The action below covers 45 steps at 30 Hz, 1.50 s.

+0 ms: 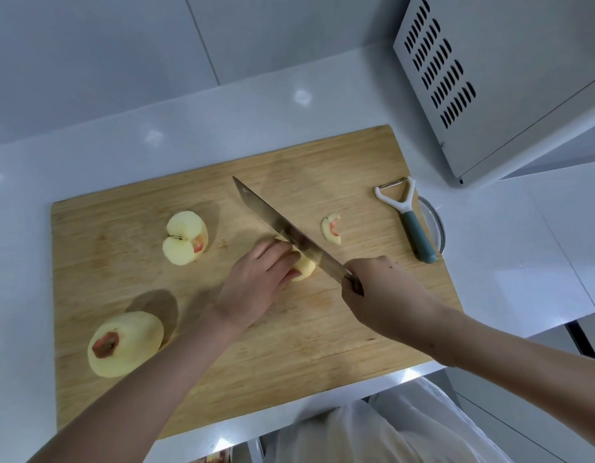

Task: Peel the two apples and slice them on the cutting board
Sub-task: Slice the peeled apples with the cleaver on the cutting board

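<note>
Centre of cutting board [322,329]: peeled apple piece [304,267] pinned under left hand [256,282], fingers curled over its top. Right hand [383,292] clamped round the handle of the knife [279,225]; blade sits on the piece just right of the fingertips. One thin slice [332,229] lies further right, near the peeler [413,225]. Other half [185,237] far left, core showing; whole peeled apple [123,344] near left, uncut.

Handling, as judged: flesh firm but brittle, light, and wet-slick once peeled (likely to skate). Best held from above on the rounded back, fingertips tucked away from the edge, cut face down for stability.
</note>
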Each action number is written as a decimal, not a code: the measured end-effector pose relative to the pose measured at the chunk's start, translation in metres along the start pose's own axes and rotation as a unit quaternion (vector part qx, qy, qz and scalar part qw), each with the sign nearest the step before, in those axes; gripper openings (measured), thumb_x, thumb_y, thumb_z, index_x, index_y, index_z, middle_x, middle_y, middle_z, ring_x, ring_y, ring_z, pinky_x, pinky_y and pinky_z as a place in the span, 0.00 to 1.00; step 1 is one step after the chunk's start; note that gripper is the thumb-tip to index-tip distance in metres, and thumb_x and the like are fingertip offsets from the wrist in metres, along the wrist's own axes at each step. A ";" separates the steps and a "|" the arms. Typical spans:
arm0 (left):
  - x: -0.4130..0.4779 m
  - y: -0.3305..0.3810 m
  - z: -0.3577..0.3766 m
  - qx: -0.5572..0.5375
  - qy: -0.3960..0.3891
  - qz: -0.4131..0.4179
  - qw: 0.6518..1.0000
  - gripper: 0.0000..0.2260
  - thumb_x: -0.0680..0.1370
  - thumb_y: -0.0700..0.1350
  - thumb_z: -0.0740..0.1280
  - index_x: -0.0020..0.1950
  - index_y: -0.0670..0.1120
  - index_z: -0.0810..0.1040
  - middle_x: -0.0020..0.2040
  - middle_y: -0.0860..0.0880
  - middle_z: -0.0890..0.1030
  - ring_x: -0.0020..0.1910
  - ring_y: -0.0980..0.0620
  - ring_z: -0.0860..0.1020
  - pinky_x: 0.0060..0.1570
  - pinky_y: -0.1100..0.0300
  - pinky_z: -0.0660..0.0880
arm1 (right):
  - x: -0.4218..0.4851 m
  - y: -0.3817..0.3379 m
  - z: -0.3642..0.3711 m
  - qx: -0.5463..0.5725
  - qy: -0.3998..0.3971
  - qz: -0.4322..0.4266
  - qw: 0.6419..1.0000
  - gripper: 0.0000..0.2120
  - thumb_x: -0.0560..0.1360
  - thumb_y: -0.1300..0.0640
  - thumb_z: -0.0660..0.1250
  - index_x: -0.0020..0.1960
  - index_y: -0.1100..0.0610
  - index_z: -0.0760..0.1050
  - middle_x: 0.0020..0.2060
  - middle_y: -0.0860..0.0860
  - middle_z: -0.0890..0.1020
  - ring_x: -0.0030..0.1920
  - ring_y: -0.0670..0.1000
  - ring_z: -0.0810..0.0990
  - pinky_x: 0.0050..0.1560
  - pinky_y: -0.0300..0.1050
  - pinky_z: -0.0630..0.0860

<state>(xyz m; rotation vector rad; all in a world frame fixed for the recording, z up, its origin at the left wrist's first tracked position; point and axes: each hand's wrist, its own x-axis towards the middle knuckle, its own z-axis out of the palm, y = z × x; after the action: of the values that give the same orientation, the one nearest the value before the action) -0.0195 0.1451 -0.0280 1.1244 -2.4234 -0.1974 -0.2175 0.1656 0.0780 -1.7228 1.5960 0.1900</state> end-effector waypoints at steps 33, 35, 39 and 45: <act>-0.004 -0.001 0.005 0.015 0.005 -0.001 1.000 0.12 0.76 0.47 0.64 0.50 0.41 0.83 0.49 0.45 0.83 0.52 0.49 0.75 0.49 0.51 0.79 | 0.002 -0.003 -0.002 0.011 -0.015 0.009 1.000 0.13 0.79 0.57 0.56 0.35 0.54 0.67 0.30 0.48 0.71 0.29 0.46 0.68 0.29 0.38 0.66; -0.004 -0.001 0.005 0.015 0.000 -0.003 1.000 0.12 0.76 0.47 0.64 0.50 0.41 0.83 0.49 0.45 0.83 0.52 0.48 0.76 0.49 0.51 0.79 | 0.003 -0.005 0.000 -0.003 -0.012 0.009 1.000 0.13 0.79 0.57 0.55 0.35 0.53 0.66 0.31 0.48 0.71 0.29 0.46 0.68 0.29 0.37 0.65; -0.003 0.000 0.004 -0.001 0.001 -0.006 1.000 0.10 0.77 0.46 0.64 0.50 0.43 0.82 0.49 0.47 0.82 0.51 0.49 0.76 0.49 0.53 0.78 | 0.016 -0.009 0.007 -0.013 -0.010 0.014 1.000 0.11 0.79 0.57 0.56 0.37 0.53 0.67 0.34 0.49 0.72 0.32 0.47 0.69 0.31 0.38 0.66; -0.002 0.001 0.003 -0.003 -0.005 -0.011 1.000 0.10 0.76 0.46 0.65 0.49 0.42 0.82 0.49 0.46 0.82 0.52 0.49 0.75 0.50 0.54 0.78 | 0.038 -0.011 0.020 0.018 -0.016 0.038 0.999 0.08 0.79 0.57 0.56 0.47 0.58 0.74 0.39 0.53 0.76 0.36 0.50 0.74 0.32 0.41 0.71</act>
<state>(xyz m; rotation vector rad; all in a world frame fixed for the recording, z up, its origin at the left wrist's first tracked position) -0.0200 0.1472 -0.0308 1.1511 -2.4170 -0.2183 -0.1926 0.1470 0.0465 -1.6245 1.6336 0.2240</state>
